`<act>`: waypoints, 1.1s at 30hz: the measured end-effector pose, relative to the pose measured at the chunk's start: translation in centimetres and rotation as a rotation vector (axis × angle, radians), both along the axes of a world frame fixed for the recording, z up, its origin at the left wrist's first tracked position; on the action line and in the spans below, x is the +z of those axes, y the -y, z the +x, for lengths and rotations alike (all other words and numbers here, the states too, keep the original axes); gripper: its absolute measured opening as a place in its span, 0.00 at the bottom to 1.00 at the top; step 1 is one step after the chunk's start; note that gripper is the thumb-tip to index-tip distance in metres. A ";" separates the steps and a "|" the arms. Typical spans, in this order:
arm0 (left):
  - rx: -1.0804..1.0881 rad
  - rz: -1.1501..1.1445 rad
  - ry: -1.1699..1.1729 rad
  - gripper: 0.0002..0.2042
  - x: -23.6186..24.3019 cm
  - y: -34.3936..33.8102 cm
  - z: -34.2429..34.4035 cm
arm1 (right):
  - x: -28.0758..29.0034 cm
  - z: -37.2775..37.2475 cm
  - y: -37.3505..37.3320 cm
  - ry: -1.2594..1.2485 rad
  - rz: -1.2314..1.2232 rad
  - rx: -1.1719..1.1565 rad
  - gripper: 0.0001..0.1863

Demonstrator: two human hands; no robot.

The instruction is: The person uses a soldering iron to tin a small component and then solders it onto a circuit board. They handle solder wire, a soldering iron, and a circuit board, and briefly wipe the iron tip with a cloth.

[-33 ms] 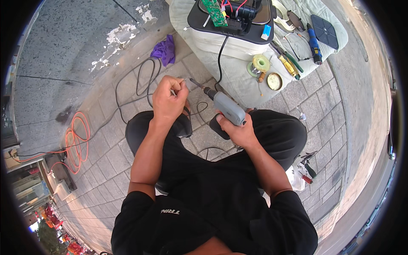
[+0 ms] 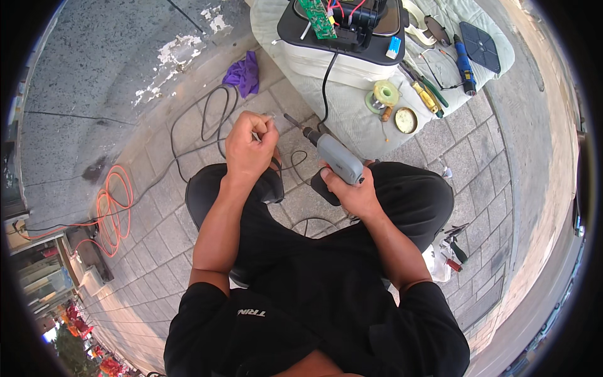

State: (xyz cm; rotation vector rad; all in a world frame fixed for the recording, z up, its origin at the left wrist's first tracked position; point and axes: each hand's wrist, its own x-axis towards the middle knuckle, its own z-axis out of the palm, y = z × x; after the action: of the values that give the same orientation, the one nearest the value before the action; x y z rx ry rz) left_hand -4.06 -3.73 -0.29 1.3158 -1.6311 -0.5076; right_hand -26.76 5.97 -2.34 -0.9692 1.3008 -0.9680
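A pinch of my left hand [image 2: 251, 141] holds a small pale piece [image 2: 271, 118], too small to make out. My right hand [image 2: 352, 191] grips the handle of a grey cordless drill [image 2: 339, 157]. Its bit [image 2: 292, 121] points up and left, a short way from my left fingers. A black cable runs from a white-and-black appliance [image 2: 339, 60] down behind the drill. The appliance has an exposed green circuit board [image 2: 317, 19] and red wires. Right of the drill a solder spool [image 2: 385, 93] and a round tin [image 2: 405, 119] lie on a pale padded mat [image 2: 370, 141].
Pliers, screwdrivers [image 2: 427, 94], a blue tool [image 2: 465, 63] and a dark square panel [image 2: 480, 47] lie on the mat. A purple cloth [image 2: 245, 74], black cables and an orange coiled cord [image 2: 113, 207] are on the paving. More tools [image 2: 458, 248] lie beside my right knee.
The drill in my right hand has shifted slightly up and to the right, its bit a little farther from my left fingers. My left hand looks the same.
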 end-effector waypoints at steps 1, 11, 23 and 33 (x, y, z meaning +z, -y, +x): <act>-0.001 0.000 -0.012 0.12 -0.1 0.0 0.0 | -0.1 0.0 0.0 0.028 -0.002 -0.018 0.16; -0.009 0.085 -0.067 0.12 -0.3 0.2 0.1 | 0.0 0.0 -0.1 0.060 -0.008 0.014 0.15; -0.040 0.186 -0.244 0.13 -0.2 0.0 0.1 | -0.4 0.0 -0.1 0.022 -0.025 0.007 0.15; -0.827 0.510 -1.003 0.17 3.2 -4.5 -2.0 | 2.7 -2.6 1.6 -0.237 -0.600 0.021 0.24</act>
State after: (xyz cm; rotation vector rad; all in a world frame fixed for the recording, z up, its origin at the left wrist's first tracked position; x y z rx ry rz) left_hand -6.05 0.74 2.91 0.4259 -1.1003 -1.8269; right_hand -29.40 4.41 0.40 -1.5921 1.2060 -1.2908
